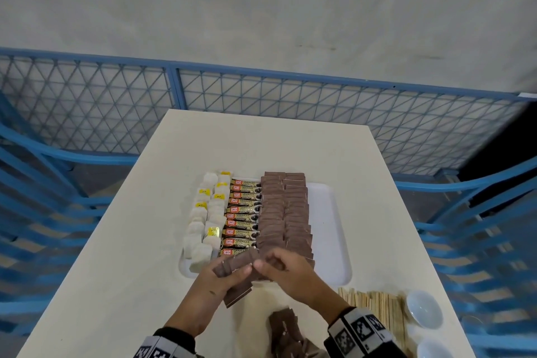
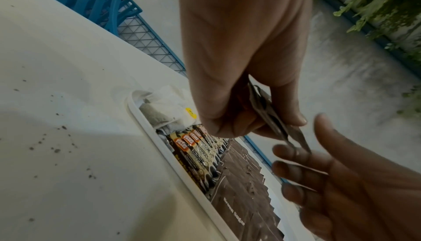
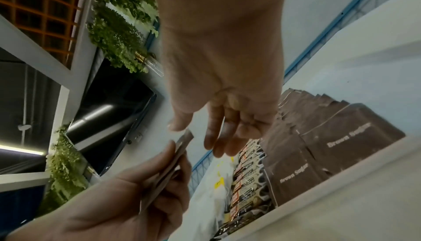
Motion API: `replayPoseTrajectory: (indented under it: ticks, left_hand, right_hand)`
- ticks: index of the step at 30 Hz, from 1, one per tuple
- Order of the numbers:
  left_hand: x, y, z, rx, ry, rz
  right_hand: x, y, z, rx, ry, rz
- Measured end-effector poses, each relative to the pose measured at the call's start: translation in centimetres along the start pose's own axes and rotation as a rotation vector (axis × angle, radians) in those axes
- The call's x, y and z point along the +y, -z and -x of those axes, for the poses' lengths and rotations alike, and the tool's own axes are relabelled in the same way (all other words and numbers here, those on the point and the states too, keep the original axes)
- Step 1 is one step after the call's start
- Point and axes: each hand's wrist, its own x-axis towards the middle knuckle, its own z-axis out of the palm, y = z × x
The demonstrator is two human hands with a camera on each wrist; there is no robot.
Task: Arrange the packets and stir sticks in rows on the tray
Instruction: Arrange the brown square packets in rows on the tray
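Several flat brown paper sugar packets (image 1: pixel 232 276) fanned in left hand's (image 1: pixel 215 282) clamped fingers over white plastic tray's (image 1: pixel 331 241) near edge, right hand (image 1: pixel 286 272) loose-fingered, apparently peeling one off to extend the brown rows.

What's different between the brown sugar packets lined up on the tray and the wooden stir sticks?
The brown sugar packets lie on the white tray in two overlapping rows; the wooden stir sticks lie off it, bunched on the table near the white bowls. The packets are dark brown, flat rectangles; the sticks are pale, thin strips. Both lie flat. The left hand holds more brown packets.
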Motion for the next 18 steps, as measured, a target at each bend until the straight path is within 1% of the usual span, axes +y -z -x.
replayPoseTrajectory:
  ticks: [2, 5, 8, 12, 15, 18]
  left_hand:
    - [0.0, -0.3, 0.1, -0.019, 0.017, 0.016]
    - [0.0, -0.5, 0.3, -0.021, 0.062, 0.030]
    - [0.0, -0.2, 0.1, -0.020, 0.093, 0.035]
    - [-0.4, 0.5, -0.3, 0.033, 0.102, -0.042]
    - [-0.5, 0.5, -0.6, 0.063, 0.104, -0.063]
    - [-0.3, -0.1, -0.9, 0.087, 0.091, -0.140]
  right_hand:
    - [0.1, -0.3, -0.3, -0.018, -0.011, -0.085]
    - [0.4, -0.2, -0.5, -0.003, -0.042, -0.179]
    - [0.8, 0.6, -0.6, 0.066, -0.083, -0.364]
    - [1.6, 2.4, -0.4, 0.197, -0.116, -0.588]
    - [2.2, 3.8, -0.1, 0.277, -0.119, -0.626]
    - [3.3, 4.8, 0.3, 0.300, -0.160, -0.621]
